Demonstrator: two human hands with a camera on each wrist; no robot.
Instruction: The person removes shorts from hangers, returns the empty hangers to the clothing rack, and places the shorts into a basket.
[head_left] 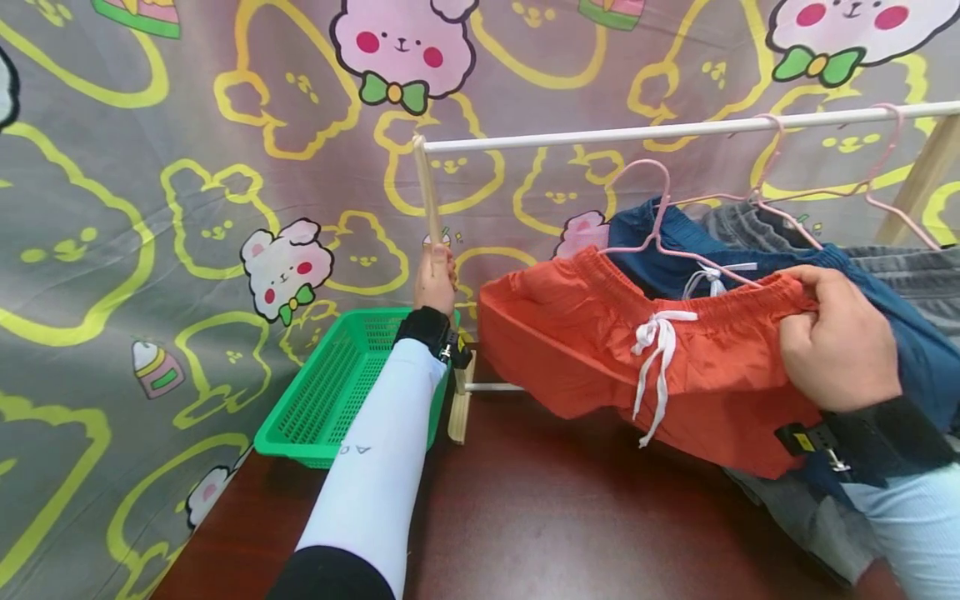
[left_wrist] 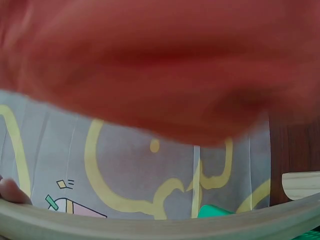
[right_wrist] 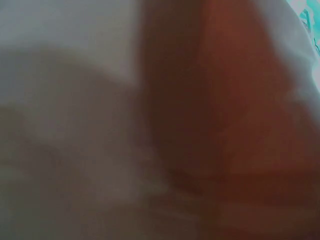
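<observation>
On the dark red worktop [head_left: 525,517] stands a wooden rack [head_left: 429,192]. A green basket [head_left: 296,452] is beside its left end. The orange shorts [head_left: 585,350] are held above the worktop, in front of blue shorts [head_left: 918,358]. A pink hanger [head_left: 657,229] is at their waistband. The right grip [head_left: 840,342] pinches this waistband firmly; the left grip [head_left: 437,283] is closed around the rack's upright post.

Blurred red cloth [left_wrist: 150,65] filled the view above the wooden bar [left_wrist: 160,227]. Left hand [left_wrist: 14,192] showed only a fingertip, bar's far left. Beyond the bar: grey curtain [left_wrist: 127,160], yellow outlines; green piece [left_wrist: 214,211], unclear. Past its right part lay brown surface [left_wrist: 294,152], pale wood piece [left_wrist: 302,186].
</observation>
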